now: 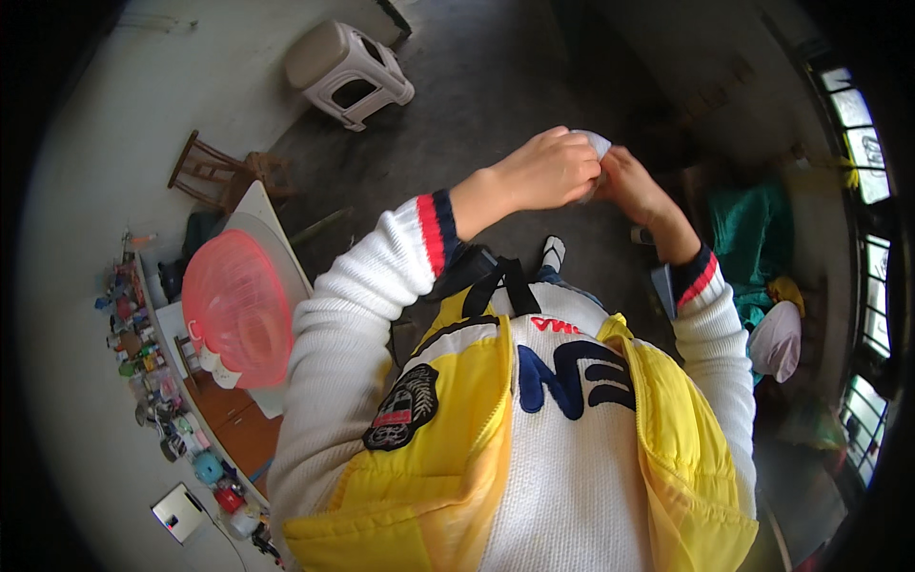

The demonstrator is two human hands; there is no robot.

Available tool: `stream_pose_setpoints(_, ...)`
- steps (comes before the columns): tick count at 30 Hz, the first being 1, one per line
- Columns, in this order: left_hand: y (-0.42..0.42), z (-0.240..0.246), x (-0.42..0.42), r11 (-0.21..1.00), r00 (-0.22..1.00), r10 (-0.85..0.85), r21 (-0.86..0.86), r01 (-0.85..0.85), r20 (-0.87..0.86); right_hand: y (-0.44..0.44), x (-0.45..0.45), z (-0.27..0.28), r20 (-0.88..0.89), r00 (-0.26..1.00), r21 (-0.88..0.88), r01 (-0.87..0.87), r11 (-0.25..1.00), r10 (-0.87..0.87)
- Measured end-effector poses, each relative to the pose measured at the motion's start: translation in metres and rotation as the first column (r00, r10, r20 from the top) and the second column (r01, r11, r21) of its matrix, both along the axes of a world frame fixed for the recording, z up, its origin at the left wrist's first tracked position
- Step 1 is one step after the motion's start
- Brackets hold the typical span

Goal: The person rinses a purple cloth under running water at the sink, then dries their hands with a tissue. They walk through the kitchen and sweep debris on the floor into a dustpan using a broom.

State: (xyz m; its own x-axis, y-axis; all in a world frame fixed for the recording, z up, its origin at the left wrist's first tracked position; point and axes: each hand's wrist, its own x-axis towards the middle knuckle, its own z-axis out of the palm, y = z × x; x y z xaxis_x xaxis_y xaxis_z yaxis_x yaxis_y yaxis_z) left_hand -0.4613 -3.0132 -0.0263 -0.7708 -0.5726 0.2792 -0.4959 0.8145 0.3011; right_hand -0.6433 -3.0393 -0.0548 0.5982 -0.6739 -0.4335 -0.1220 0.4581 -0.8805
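Observation:
My left hand (554,170) is closed around a small white piece of cloth or tissue (595,141), held out in front of me above the dark floor. Opposite it, my right hand (635,184) meets the same piece, its thumb and fingers against the right side. Only the upper part of the white piece shows, with a bit below the fingers; the rest is hidden in my hands, and its exact kind is unclear.
A pink plastic food cover (239,307) sits on a table to the left. Beyond are a wooden chair (211,171) and a plastic stool (350,75). Small items crowd a long shelf (150,357) along the left wall. Green cloth (754,229) lies at the right, near barred windows (868,164).

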Motion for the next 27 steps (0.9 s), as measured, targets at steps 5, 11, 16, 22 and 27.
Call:
stream_pose_setpoints(5, -0.01, -0.018, -0.001, 0.92, 0.866, 0.38, 0.033, -0.392, -0.324, 0.001, 0.005, -0.021, 0.291, 0.797, -0.074, 0.571, 0.818, -0.53)
stream_pose_setpoints(11, -0.028, -0.049, -0.007, 0.721, 0.484, 0.653, 0.673, -0.164, -0.582, 0.01, 0.028, 0.004, 0.176, 0.951, -0.023, 0.261, 0.965, -0.253)
stream_pose_setpoints(16, -0.032, -0.033, 0.013, 0.531, -0.003, 0.829, 0.785, 0.32, -0.56, -0.003, 0.019, 0.027, 0.367, 0.915, -0.026, 0.193, 0.981, -0.17)
stream_pose_setpoints(22, -0.017, 0.001, -0.002, 0.085, 0.12, 0.831, 0.338, 0.937, -0.543, -0.001, 0.031, 0.021, 0.836, 0.461, 0.389, -0.114, 0.914, -0.298)
stream_pose_setpoints(27, 0.009, -0.006, -0.036, -0.185, 0.186, 0.838, 0.054, 0.981, -0.513, -0.008, 0.045, 0.037, 0.833, 0.332, 0.497, -0.1, 0.862, -0.442)
